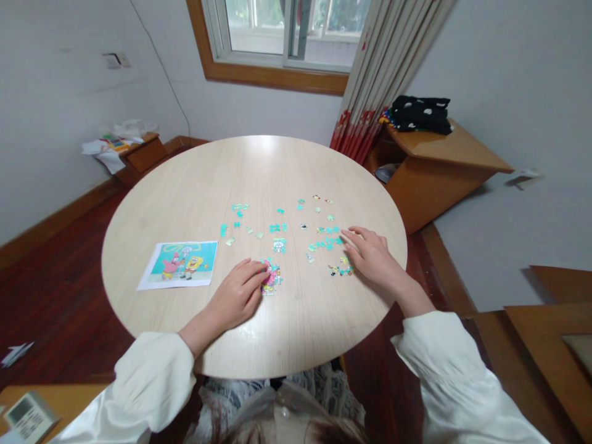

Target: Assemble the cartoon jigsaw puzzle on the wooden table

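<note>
My left hand [240, 290] lies on the table with its fingers stretched out, their tips touching a joined pink section of a jigsaw puzzle [272, 277]. Over at the right, my right hand [369, 251] has its fingers apart at the edge of a cluster of turquoise puzzle pieces [329, 240]. Whether a fingertip rests on one of them I cannot tell. A small joined block with a pale face [279, 245] sits above the pink section. Yellowish pieces [341, 269] lie just below the right fingers. More loose turquoise pieces [239, 208] are scattered farther back.
A printed cartoon picture [185, 264] lies on the left of the round wooden table [259, 172]. Beyond the table stand a wooden cabinet [444, 148] with dark cloth [420, 114] on it, a curtain [370, 80] and a window. A small device [30, 419] sits at lower left.
</note>
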Demonstrator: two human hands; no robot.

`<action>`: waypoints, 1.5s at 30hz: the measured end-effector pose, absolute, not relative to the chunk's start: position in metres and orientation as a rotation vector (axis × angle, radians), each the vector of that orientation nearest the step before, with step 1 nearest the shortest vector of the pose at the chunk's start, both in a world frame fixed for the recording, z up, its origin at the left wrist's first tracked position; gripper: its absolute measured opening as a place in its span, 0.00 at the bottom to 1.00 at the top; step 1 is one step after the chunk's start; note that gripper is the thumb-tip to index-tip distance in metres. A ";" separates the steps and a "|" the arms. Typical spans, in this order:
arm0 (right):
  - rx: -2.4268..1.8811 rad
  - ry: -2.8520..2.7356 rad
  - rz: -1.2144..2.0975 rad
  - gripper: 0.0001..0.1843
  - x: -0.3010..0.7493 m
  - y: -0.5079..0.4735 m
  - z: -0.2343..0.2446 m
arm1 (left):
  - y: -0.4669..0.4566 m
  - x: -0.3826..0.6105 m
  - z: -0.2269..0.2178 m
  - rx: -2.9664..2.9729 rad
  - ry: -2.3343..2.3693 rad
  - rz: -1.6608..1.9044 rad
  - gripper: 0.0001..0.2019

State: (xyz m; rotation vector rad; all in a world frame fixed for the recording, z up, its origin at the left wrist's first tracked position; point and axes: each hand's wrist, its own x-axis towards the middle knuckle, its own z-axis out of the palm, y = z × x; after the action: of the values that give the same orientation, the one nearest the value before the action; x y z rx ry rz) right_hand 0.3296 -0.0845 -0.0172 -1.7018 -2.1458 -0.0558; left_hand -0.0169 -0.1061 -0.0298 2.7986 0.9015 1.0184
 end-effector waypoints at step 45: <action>-1.508 -1.913 -0.014 0.16 0.340 0.015 -0.056 | -0.047 -0.060 -0.028 2.656 1.529 0.828 0.13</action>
State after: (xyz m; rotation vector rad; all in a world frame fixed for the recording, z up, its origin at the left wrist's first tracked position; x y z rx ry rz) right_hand 0.3401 0.0154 -0.0562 -1.5080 -1.9129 -0.0145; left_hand -0.0600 -0.0473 -0.0282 2.6556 1.5285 0.8281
